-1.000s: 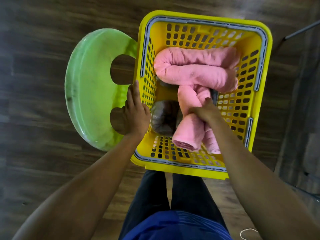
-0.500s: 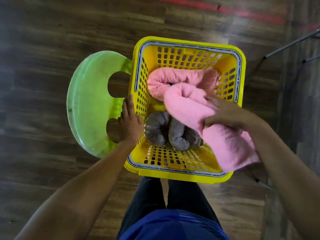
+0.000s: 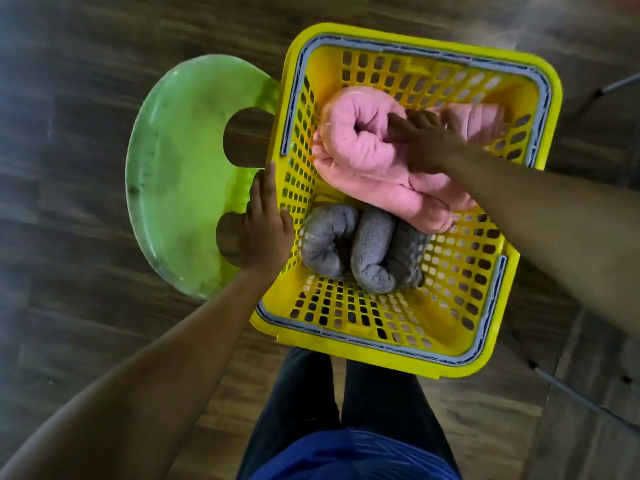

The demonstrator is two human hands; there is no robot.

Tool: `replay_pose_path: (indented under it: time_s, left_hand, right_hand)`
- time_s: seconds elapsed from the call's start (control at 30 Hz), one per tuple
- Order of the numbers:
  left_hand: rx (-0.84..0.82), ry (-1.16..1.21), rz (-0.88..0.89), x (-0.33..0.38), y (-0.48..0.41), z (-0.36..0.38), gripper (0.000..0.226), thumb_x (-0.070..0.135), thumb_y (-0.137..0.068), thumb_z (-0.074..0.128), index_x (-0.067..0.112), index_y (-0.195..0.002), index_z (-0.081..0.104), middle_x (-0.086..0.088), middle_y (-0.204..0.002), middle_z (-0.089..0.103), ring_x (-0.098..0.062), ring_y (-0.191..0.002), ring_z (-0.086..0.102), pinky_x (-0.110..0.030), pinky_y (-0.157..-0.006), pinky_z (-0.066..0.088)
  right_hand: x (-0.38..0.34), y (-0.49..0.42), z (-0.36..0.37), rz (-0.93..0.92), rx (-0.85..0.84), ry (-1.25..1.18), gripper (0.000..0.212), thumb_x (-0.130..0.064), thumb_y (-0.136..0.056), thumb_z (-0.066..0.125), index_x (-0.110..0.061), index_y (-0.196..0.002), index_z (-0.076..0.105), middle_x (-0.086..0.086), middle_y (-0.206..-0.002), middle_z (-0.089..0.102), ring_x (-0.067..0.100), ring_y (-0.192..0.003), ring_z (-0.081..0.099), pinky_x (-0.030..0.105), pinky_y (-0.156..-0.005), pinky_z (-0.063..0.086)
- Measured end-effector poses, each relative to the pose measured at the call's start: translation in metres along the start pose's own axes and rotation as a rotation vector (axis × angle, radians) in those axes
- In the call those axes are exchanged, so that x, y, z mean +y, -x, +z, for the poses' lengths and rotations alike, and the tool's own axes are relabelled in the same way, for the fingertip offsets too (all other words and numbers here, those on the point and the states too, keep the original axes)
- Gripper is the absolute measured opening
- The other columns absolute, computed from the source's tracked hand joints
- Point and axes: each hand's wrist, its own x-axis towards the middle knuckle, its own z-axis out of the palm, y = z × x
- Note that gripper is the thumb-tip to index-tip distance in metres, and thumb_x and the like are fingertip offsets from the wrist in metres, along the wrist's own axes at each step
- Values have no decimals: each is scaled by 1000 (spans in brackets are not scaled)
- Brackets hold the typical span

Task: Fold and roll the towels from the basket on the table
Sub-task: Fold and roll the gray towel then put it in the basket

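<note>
Dark wood floor (image 3: 69, 306); green stool (image 3: 180, 174) bears yellow basket (image 3: 363, 355). Right hand (image 3: 426, 140) grips the pink rolled towel (image 3: 356, 136) (its bulk at the hand's 9 o'clock). Left hand (image 3: 265, 230), fingers straight, rests on the basket's 9 o'clock wall.

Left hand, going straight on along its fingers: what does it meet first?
Probably nothing solid: the left hand points along the outer wall of the yellow basket, across the green stool toward its farther cutout. It might graze the wall; depth unclear.
</note>
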Motion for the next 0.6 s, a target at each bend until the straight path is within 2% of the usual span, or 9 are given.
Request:
replay_pose_path:
  time_s: [0.1,0.17,0.27,0.3,0.33,0.4,0.47,0.53,0.6]
  left_hand:
    - [-3,-25,-3,0,1,-2,77,14,-89,53,23,-155,13,-9,-155,30,-36,-121,52,-45,-78,49]
    - [-12,-15,-14,1,1,-4,77,15,-90,53,25,-155,12,-7,-156,28,-37,-121,52,-46,-78,49]
    - [-28,11,-9,2,1,-6,77,15,-91,52,26,-155,9,-7,-157,26,-37,-123,50,-47,-80,49]
    - [-28,15,-6,2,1,-6,77,15,-92,52,26,-155,9,-7,-157,26,-37,-123,50,-47,-80,50]
    - [-27,18,-2,2,1,-6,78,15,-92,52,26,-155,8,-8,-157,26,-37,-122,51,-47,-80,50]
    - [-32,25,4,0,1,-6,78,15,-92,52,27,-155,7,-8,-156,26,-37,-122,52,-49,-80,52]
    - [-33,25,11,-1,0,-4,79,15,-91,52,27,-155,7,-8,-156,26,-37,-122,51,-49,-78,53]
    - [-20,13,15,-3,0,-2,78,16,-92,52,27,-155,7,-8,-156,26,-37,-120,52,-49,-76,53]
    - [-5,4,19,-5,0,1,78,16,-92,52,27,-155,7,-7,-156,27,-38,-117,54,-48,-74,53]
  right_hand:
    - [-13,15,10,72,137,-124,77,-28,-91,54,-37,-153,9,7,-162,8,26,-149,7,55,-117,1]
    - [-31,43,16,188,303,-301,74,-20,-87,57,-29,-151,22,11,-159,18,32,-146,17,56,-116,13]
    - [-63,99,46,383,512,-570,59,-21,-81,65,-14,-135,43,16,-138,43,37,-128,40,52,-104,34]
    - [-74,116,63,453,483,-663,57,-25,-81,66,-9,-131,45,18,-132,46,39,-124,43,51,-101,37]
    - [-85,130,80,544,374,-749,63,-31,-81,68,-5,-132,42,21,-132,46,41,-124,43,51,-101,38]
    - [-105,146,114,771,-23,-885,90,-47,-77,73,-4,-143,28,22,-139,38,41,-130,38,48,-105,36]
    - [-119,145,140,883,-295,-1028,103,-55,-72,75,-7,-146,21,17,-145,35,36,-135,36,43,-107,34]
    - [-128,131,154,888,-391,-1150,107,-59,-70,75,-7,-147,21,14,-150,33,32,-138,35,39,-108,33]
    - [-137,115,159,917,-392,-1179,109,-59,-71,76,-5,-147,20,16,-151,31,34,-138,34,40,-109,33]
